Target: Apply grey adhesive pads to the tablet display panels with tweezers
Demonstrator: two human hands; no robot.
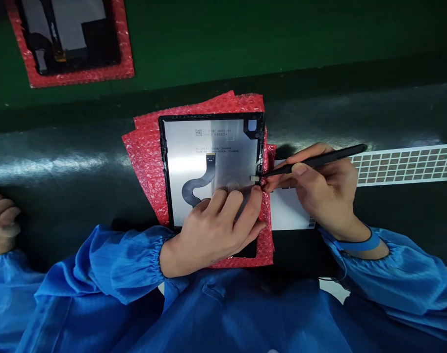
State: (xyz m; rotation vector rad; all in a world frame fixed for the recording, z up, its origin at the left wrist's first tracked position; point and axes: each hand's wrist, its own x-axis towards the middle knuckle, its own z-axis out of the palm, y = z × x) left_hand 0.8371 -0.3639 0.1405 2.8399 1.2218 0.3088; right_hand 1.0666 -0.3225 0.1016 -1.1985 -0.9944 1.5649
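Pinching black tweezers (329, 156), right hand (324, 191) angled leftward, left hand (216, 228) loosely spread, palm-down over screen panel (182, 157)

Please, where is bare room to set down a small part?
Bare: dark benchtop between the co-worker's hand and lower red bubble wrap; green surface right of the upper red bubble wrap. Crowded: right edge of the lower display panel, with left hand, right hand, black tweezers, gridded white sheet.

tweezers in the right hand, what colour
Black; the tweezers show best in the head view.
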